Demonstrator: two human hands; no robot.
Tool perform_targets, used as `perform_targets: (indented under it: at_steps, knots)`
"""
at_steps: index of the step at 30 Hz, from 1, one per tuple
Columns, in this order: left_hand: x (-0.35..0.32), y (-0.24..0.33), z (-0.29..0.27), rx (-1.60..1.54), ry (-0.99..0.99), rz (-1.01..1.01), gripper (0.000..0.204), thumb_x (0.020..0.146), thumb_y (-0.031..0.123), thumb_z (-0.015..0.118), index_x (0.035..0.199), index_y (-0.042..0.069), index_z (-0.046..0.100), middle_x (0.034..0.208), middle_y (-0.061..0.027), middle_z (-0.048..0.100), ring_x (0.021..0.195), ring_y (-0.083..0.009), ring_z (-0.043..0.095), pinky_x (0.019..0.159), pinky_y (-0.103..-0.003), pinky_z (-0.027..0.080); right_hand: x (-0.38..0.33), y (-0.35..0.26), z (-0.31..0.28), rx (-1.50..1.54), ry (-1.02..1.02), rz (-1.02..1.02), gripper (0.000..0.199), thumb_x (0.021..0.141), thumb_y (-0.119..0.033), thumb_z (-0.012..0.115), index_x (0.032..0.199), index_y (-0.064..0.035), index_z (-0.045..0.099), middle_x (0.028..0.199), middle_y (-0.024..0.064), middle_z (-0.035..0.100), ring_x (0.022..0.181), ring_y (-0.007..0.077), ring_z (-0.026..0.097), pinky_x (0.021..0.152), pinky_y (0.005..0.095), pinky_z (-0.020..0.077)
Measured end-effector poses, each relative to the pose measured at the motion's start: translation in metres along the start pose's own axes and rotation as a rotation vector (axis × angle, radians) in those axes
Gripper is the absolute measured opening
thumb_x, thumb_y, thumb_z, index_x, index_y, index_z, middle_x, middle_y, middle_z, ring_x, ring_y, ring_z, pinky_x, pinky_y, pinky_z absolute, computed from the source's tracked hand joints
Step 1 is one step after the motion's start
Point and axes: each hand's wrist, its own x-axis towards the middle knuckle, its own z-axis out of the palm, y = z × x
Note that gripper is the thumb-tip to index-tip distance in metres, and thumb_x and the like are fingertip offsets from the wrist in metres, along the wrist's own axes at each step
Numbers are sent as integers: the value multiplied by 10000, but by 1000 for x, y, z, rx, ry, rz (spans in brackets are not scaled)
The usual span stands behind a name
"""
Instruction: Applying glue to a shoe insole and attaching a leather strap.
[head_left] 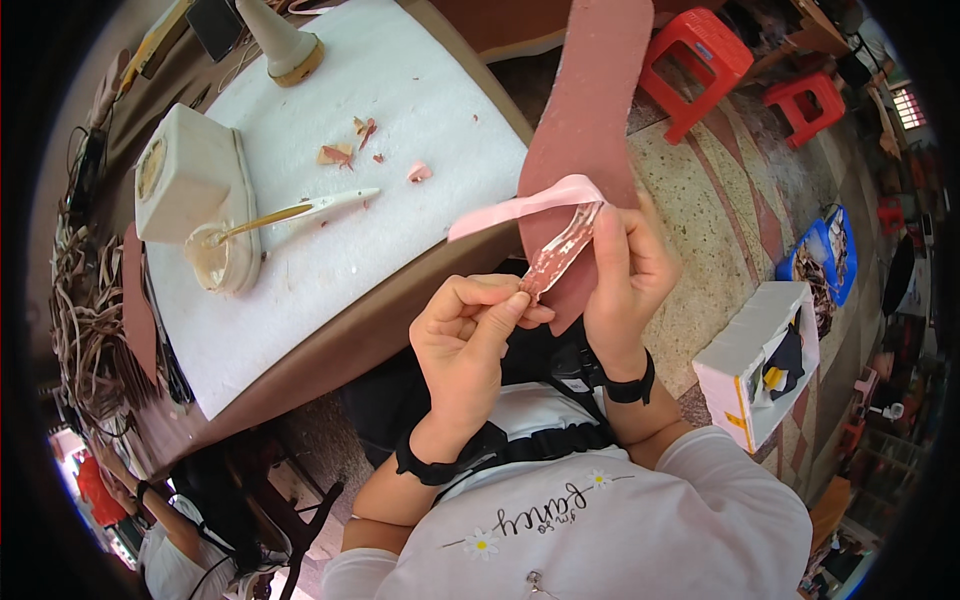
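A long reddish-brown insole-shaped piece [590, 110] rises away from me in front of my body, past the table's right edge. Across it runs a pale pink strip [518, 208], its left end sticking out over the table edge. A folded-down part of the strip shows a wet, glossy underside [566, 246] streaked with white. My left hand [462, 330] is closed, thumb and fingers pinching the lower end of that glossy part. My right hand [628, 275] is closed at the insole's right edge, its thumb near the strip's fold; its fingers behind are partly hidden.
The white-topped table [350, 290] carries a glue pot [225, 262] with a brush [265, 220], a white block-like container [185, 170], a cone-shaped holder [285, 45] and pink scraps [418, 172]. Red stools [700, 55] and a white box [735, 385] stand right. Another person [185, 540] sits lower left.
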Motion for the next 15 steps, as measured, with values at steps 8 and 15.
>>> perform_targets:
  at_steps: [8,15]
  knots:
    - [1,-1,21,-1,-13,76,38,858,-74,576,880,-48,560,948,-156,635,812,-182,659,713,-263,548,-7,-9,2,105,-35,16,149,847,-97,643,756,16,609,773,57,501,585,83,442,498,223,328]
    - [1,-2,27,60,67,4,29,842,-35,606,843,-28,578,945,-174,652,729,-198,664,635,-261,536,0,-1,1,-25,53,-85,113,818,-29,655,725,15,607,742,39,492,572,82,431,482,229,313]
